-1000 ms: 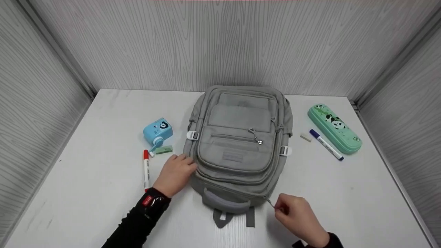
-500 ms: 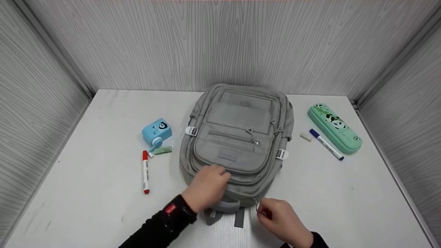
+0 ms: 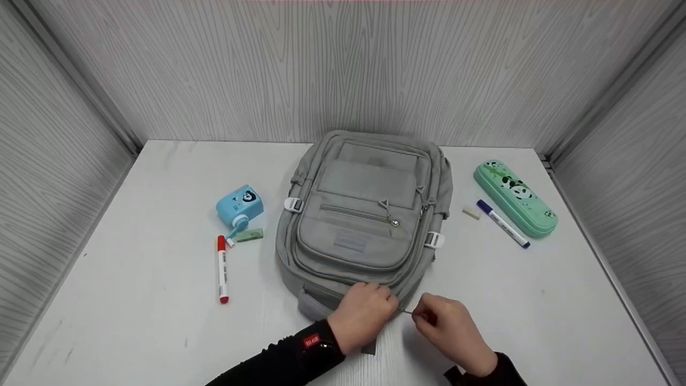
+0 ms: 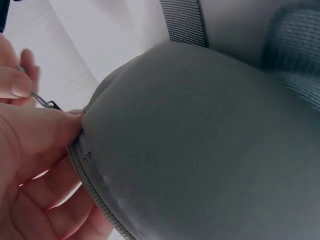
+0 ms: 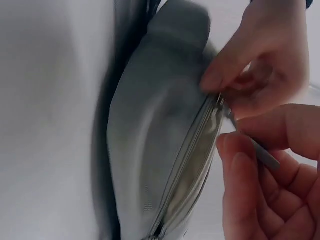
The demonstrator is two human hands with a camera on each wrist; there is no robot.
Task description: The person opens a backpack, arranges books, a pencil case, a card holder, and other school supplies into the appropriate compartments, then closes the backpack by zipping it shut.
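A grey backpack (image 3: 370,185) lies front side up on the white table, its carry handle (image 3: 312,306) towards me. My left hand (image 3: 364,313) grips the bag's top edge beside the zipper (image 4: 102,205), thumb on the fabric in the left wrist view. Just to its right, my right hand (image 3: 453,329) pinches the zipper pull (image 5: 265,156) between thumb and finger, drawn out taut from the slider. In the right wrist view the zipper stands parted below the slider, with a pale lining (image 5: 187,185) showing in the gap.
Left of the bag lie a blue bottle-shaped item (image 3: 239,206) with a penguin picture, a small green piece (image 3: 250,235) and a red marker (image 3: 222,271). To the right are a beige stick (image 3: 471,213), a blue marker (image 3: 502,223) and a green panda pencil case (image 3: 515,198). Walls enclose the table.
My left hand has moved from the bag's left side across to the zipper near my right hand. The bag has shifted and turned slightly left; the right hand keeps the pull.
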